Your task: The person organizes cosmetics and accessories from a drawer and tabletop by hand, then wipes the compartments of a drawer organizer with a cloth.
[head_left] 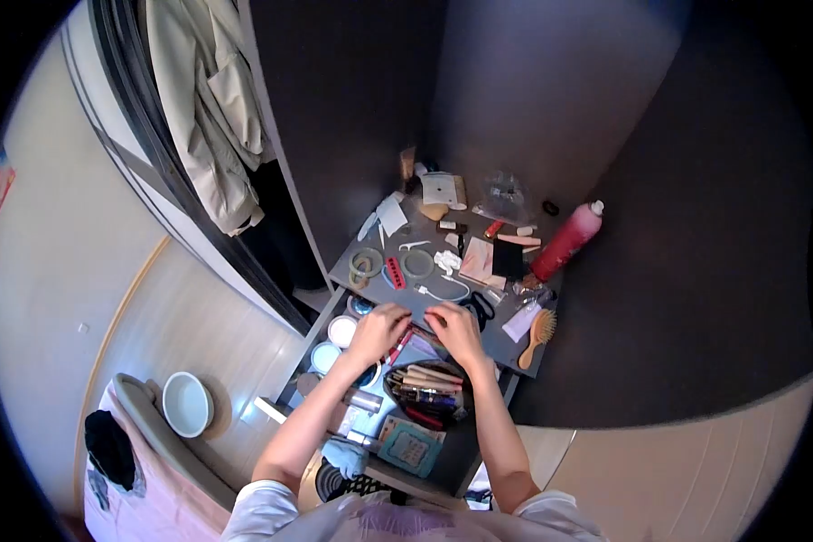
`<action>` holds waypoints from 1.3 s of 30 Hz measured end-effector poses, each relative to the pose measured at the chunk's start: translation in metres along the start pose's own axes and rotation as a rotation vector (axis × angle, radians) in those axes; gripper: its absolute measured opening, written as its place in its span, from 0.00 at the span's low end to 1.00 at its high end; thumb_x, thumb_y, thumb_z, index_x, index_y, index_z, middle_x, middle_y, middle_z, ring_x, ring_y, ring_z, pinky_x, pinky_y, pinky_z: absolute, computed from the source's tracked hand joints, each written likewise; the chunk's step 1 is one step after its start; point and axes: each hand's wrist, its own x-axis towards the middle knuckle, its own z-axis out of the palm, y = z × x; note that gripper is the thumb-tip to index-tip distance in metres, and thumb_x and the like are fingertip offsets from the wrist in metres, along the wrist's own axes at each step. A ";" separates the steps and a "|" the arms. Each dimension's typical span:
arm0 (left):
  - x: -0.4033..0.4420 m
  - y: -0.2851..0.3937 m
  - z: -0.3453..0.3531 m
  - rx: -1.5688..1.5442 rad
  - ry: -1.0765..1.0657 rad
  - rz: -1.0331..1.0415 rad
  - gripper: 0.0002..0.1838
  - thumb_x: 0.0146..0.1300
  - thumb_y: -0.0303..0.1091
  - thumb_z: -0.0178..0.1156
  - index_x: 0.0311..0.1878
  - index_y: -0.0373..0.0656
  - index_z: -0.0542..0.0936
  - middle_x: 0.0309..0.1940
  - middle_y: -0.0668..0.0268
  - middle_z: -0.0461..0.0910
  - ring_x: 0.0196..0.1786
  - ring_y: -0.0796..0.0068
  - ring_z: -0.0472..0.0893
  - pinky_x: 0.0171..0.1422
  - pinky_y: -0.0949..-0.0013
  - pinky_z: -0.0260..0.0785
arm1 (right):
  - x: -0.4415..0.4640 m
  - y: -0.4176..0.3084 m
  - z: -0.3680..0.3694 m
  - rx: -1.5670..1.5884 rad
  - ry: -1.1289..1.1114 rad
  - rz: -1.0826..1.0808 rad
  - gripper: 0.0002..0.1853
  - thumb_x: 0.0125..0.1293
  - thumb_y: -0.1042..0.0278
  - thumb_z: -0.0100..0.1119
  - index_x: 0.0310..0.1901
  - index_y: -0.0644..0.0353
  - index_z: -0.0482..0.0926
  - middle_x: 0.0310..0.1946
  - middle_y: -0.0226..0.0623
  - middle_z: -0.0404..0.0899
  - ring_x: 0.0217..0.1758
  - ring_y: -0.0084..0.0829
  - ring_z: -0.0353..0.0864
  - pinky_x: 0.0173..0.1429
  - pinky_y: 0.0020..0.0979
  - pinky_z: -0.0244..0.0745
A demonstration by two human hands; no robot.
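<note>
Above the back of an open drawer [468, 456], my left hand [384, 331] and my right hand [454, 329] face each other, a short gap between them. The fingers of both are curled into a pinch; what they hold, if anything, is too small to make out. Below my left hand lies a red stick-like item [399, 349]. A dark pouch [390, 387] of brushes and pencils sits in the drawer, nearest my right forearm. Round tubs with pale lids [341, 331] line the drawer's left side. Black scissors-like handles [481, 309] rest just beyond my right hand.
The desktop [406, 307] carries tape rolls [366, 264], a white cable [444, 296], crumpled tissue [446, 262], a red spray can [569, 239] and a wooden hairbrush [538, 339]. A blue box [410, 446] lies in the drawer. Dark panels rise behind; a basin [188, 404] stands left.
</note>
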 end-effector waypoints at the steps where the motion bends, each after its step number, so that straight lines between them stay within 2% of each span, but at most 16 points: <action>1: 0.015 -0.005 -0.001 -0.036 0.056 -0.012 0.09 0.56 0.31 0.61 0.37 0.36 0.81 0.35 0.54 0.80 0.38 0.53 0.80 0.44 0.61 0.72 | 0.016 -0.002 -0.001 0.034 -0.008 0.018 0.09 0.58 0.68 0.60 0.38 0.62 0.81 0.34 0.43 0.79 0.39 0.46 0.79 0.42 0.37 0.73; 2: 0.027 -0.010 0.000 -0.020 0.082 -0.089 0.10 0.55 0.31 0.62 0.38 0.35 0.81 0.35 0.52 0.80 0.37 0.52 0.80 0.43 0.62 0.72 | 0.032 -0.004 0.000 0.068 -0.017 0.037 0.09 0.59 0.67 0.59 0.38 0.61 0.80 0.35 0.43 0.79 0.40 0.46 0.79 0.43 0.38 0.74; 6: 0.078 -0.043 0.003 0.009 0.188 -0.071 0.10 0.55 0.29 0.60 0.38 0.34 0.80 0.34 0.51 0.80 0.37 0.53 0.81 0.42 0.61 0.72 | 0.090 0.015 0.012 0.000 -0.032 -0.050 0.09 0.59 0.67 0.58 0.39 0.61 0.80 0.36 0.44 0.79 0.41 0.47 0.78 0.44 0.39 0.74; 9: 0.114 -0.050 -0.001 0.062 0.193 -0.165 0.10 0.57 0.30 0.57 0.39 0.35 0.80 0.35 0.51 0.80 0.39 0.53 0.80 0.44 0.58 0.73 | 0.134 0.034 0.016 -0.021 0.023 -0.125 0.11 0.58 0.68 0.59 0.40 0.63 0.80 0.40 0.45 0.78 0.43 0.48 0.78 0.47 0.40 0.73; 12: 0.147 -0.065 -0.001 0.216 0.233 -0.139 0.11 0.57 0.30 0.56 0.41 0.36 0.79 0.37 0.52 0.79 0.40 0.52 0.80 0.46 0.58 0.73 | 0.177 0.058 0.020 -0.105 0.038 -0.177 0.11 0.56 0.68 0.60 0.41 0.62 0.80 0.42 0.45 0.78 0.47 0.47 0.77 0.50 0.41 0.72; 14: 0.165 -0.075 0.002 0.248 0.216 -0.144 0.11 0.57 0.29 0.56 0.42 0.37 0.78 0.39 0.53 0.78 0.42 0.52 0.79 0.47 0.56 0.73 | 0.200 0.069 0.019 -0.156 0.007 -0.124 0.13 0.55 0.69 0.61 0.42 0.61 0.80 0.43 0.44 0.78 0.50 0.46 0.75 0.52 0.40 0.71; 16: 0.185 -0.085 0.007 0.257 0.262 -0.145 0.11 0.56 0.28 0.56 0.42 0.37 0.78 0.39 0.52 0.78 0.44 0.50 0.78 0.48 0.55 0.72 | 0.224 0.078 0.015 -0.277 -0.087 -0.212 0.15 0.54 0.70 0.61 0.45 0.60 0.79 0.44 0.44 0.78 0.51 0.45 0.74 0.54 0.39 0.71; 18: 0.203 -0.096 0.011 0.237 0.265 -0.164 0.11 0.55 0.27 0.57 0.42 0.37 0.78 0.39 0.52 0.77 0.45 0.50 0.77 0.50 0.55 0.71 | 0.242 0.088 0.020 -0.281 -0.049 -0.210 0.16 0.54 0.70 0.60 0.46 0.61 0.78 0.45 0.44 0.78 0.52 0.44 0.74 0.56 0.39 0.70; 20: 0.220 -0.105 0.017 0.242 0.285 -0.094 0.11 0.55 0.29 0.57 0.42 0.39 0.79 0.40 0.51 0.78 0.43 0.49 0.78 0.48 0.56 0.71 | 0.260 0.101 0.030 -0.327 0.039 -0.270 0.16 0.56 0.69 0.59 0.47 0.62 0.78 0.47 0.42 0.77 0.55 0.43 0.72 0.59 0.37 0.67; 24: 0.247 -0.114 0.040 0.258 0.343 -0.060 0.11 0.55 0.29 0.56 0.41 0.36 0.79 0.40 0.51 0.78 0.45 0.50 0.76 0.51 0.56 0.69 | 0.283 0.113 0.051 -0.328 0.119 -0.319 0.16 0.57 0.70 0.57 0.48 0.63 0.77 0.50 0.43 0.75 0.58 0.42 0.70 0.63 0.38 0.63; 26: 0.255 -0.118 0.043 0.294 0.320 -0.081 0.11 0.55 0.28 0.55 0.41 0.35 0.79 0.39 0.51 0.78 0.46 0.51 0.76 0.53 0.56 0.69 | 0.293 0.126 0.064 -0.363 0.094 -0.255 0.18 0.56 0.71 0.55 0.50 0.65 0.75 0.52 0.44 0.74 0.61 0.42 0.68 0.66 0.39 0.59; 27: 0.258 -0.119 0.044 0.349 0.325 -0.093 0.11 0.54 0.27 0.54 0.40 0.36 0.79 0.39 0.52 0.78 0.46 0.53 0.76 0.53 0.57 0.70 | 0.296 0.127 0.063 -0.323 0.009 -0.178 0.18 0.56 0.73 0.53 0.50 0.65 0.75 0.53 0.44 0.73 0.62 0.41 0.66 0.67 0.39 0.58; 30: 0.266 -0.122 0.044 0.468 0.274 -0.124 0.10 0.53 0.26 0.53 0.38 0.38 0.79 0.38 0.54 0.79 0.46 0.56 0.77 0.52 0.59 0.70 | 0.299 0.133 0.068 -0.439 -0.025 -0.148 0.19 0.56 0.75 0.52 0.51 0.64 0.74 0.53 0.44 0.74 0.62 0.41 0.66 0.67 0.39 0.57; 37: 0.269 -0.127 0.052 0.675 0.161 -0.112 0.08 0.53 0.28 0.53 0.34 0.41 0.80 0.35 0.58 0.81 0.46 0.60 0.76 0.52 0.61 0.68 | 0.298 0.139 0.066 -0.402 -0.020 -0.210 0.21 0.54 0.73 0.54 0.52 0.62 0.75 0.53 0.45 0.74 0.60 0.42 0.68 0.65 0.39 0.59; 39: 0.270 -0.127 0.054 0.669 0.154 -0.122 0.09 0.51 0.27 0.55 0.36 0.41 0.81 0.36 0.57 0.81 0.46 0.59 0.77 0.53 0.61 0.68 | 0.296 0.139 0.066 -0.385 -0.029 -0.198 0.20 0.56 0.72 0.50 0.52 0.63 0.75 0.51 0.44 0.75 0.60 0.42 0.67 0.66 0.40 0.57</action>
